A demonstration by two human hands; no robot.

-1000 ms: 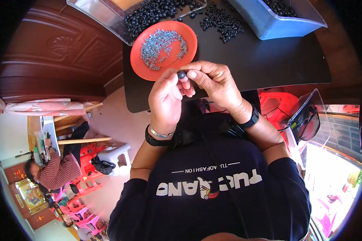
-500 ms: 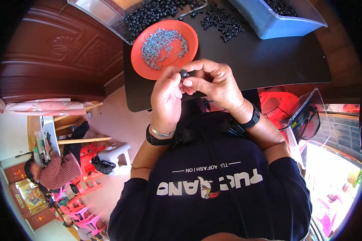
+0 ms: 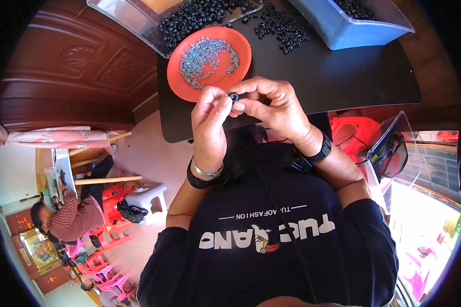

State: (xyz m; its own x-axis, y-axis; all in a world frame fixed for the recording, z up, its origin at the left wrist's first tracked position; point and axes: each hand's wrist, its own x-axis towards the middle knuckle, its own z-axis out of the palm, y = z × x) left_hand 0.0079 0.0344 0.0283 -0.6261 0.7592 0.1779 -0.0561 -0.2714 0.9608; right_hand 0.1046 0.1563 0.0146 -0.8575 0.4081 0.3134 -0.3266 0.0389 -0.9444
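A small round black plastic part (image 3: 233,97) with a hole facing up is pinched between the thumb and fingers of my left hand (image 3: 210,123), over the table's front edge. My right hand (image 3: 279,105) meets it there, its index finger and thumb closed about the same part from the right. Just beyond my hands lies an orange-red plate (image 3: 246,59) holding many small silvery metal pieces (image 3: 194,61). Whether a metal piece sits inside the black part is too small to tell.
Behind the plate, a clear tray (image 3: 125,18) stands by a heap of black ring-shaped parts (image 3: 189,20). Smaller black pieces (image 3: 281,30) lie loose on the black table (image 3: 343,77). A blue bin (image 3: 338,30) with black pieces stands at back right. Another person (image 3: 77,217) sits far left.
The black part has turned in my fingers, so its hole now shows. My left hand has shifted slightly; the right hand stays nearly in place.
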